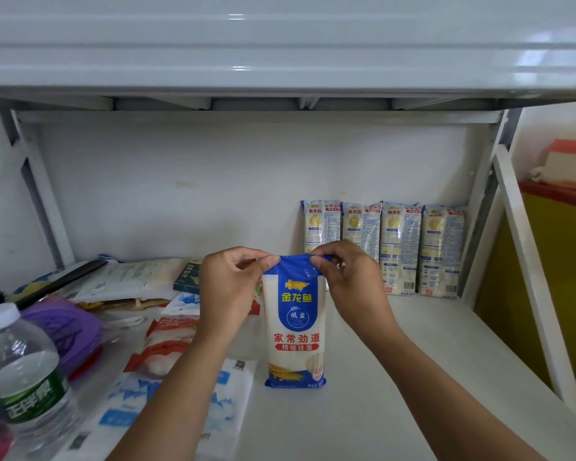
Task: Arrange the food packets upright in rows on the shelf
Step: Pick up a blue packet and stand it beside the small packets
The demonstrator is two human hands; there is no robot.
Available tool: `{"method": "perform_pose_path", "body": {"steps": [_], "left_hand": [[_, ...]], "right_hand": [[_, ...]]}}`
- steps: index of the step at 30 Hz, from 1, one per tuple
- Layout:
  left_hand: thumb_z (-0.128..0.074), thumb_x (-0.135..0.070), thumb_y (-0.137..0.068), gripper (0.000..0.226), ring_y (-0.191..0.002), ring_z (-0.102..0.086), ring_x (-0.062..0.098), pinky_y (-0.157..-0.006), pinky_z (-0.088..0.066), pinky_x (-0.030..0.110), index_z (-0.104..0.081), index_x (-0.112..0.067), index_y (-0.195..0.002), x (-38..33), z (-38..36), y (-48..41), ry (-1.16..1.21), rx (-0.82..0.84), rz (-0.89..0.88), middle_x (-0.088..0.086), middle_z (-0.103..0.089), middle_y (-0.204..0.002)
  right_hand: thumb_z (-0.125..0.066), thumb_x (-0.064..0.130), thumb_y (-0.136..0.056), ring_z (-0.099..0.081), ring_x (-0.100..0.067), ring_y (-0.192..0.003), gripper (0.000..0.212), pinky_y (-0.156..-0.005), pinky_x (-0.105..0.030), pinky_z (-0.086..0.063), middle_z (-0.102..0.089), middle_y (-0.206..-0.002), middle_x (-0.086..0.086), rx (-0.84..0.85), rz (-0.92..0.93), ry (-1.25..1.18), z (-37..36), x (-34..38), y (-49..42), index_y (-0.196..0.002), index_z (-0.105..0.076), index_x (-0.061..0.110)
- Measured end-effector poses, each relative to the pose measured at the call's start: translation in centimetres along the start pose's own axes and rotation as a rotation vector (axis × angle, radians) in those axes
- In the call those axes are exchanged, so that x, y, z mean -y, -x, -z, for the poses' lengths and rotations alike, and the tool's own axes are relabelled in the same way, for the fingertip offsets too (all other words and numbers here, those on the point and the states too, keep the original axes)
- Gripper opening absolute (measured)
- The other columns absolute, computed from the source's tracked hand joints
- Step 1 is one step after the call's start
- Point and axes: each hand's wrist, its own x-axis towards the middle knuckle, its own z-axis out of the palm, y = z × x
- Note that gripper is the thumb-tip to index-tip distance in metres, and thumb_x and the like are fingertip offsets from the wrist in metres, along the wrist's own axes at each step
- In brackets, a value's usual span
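Both hands pinch the top edge of an upright noodle packet [295, 331]: left hand [228, 287], right hand [350, 281]. Behind it, four noodle packets [384, 249] stand in a row.

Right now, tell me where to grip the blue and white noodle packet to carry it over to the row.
Grip the noodle packet by its flat blue top seal, from above, as the left hand and right hand do now. It stands upright on the shelf, so a top pinch probably keeps it vertical on the way to the standing packets at the back wall.
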Motion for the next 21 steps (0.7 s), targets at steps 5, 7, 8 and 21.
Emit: {"method": "perform_pose_path", "body": {"steps": [5,7,8,21], "left_hand": [[-0.084,-0.019,-0.082,0.011,-0.076,-0.080,0.024,-0.053,-0.056,0.032,-0.074,-0.014,-0.083,-0.1,0.1,0.1,0.237,0.019,0.158,0.001,-0.081,-0.079],[-0.082,-0.015,-0.085,0.011,-0.085,-0.079,0.026,-0.051,-0.055,0.031,-0.073,-0.013,-0.090,-0.1,0.3,0.0,0.303,0.063,0.163,0.002,-0.081,-0.087],[-0.080,-0.013,-0.086,0.013,-0.089,-0.079,0.026,-0.049,-0.054,0.029,-0.071,-0.011,-0.095,-0.1,0.4,0.1,0.338,0.086,0.167,0.002,-0.082,-0.091],[-0.077,-0.010,-0.089,0.026,-0.102,-0.077,0.032,-0.051,-0.056,0.027,-0.062,-0.007,-0.109,1.3,0.2,-0.5,0.580,0.020,0.290,0.004,-0.081,-0.104]], "right_hand": [[-0.075,0.025,-0.091,-0.062,0.007,-0.084,0.003,-0.063,-0.009,-0.050,-0.071,-0.092,0.013,-0.044,-0.120,-0.187,0.2,-0.4,-0.4,-0.090,-0.072,0.025],[-0.076,0.025,-0.090,-0.065,0.000,-0.087,0.006,-0.066,-0.015,-0.054,-0.074,-0.095,0.007,-0.047,-0.159,-0.267,0.5,-0.5,-0.4,-0.094,-0.073,0.023],[-0.076,0.024,-0.090,-0.066,-0.002,-0.088,0.008,-0.066,-0.017,-0.056,-0.074,-0.096,0.006,-0.042,-0.181,-0.325,0.6,-0.6,-0.4,-0.098,-0.072,0.022],[-0.082,0.027,-0.085,-0.076,-0.009,-0.091,0.026,-0.060,-0.017,-0.058,-0.079,-0.106,0.011,0.563,-0.437,-0.189,-0.9,-3.7,2.7,-0.107,-0.069,0.030]]}}
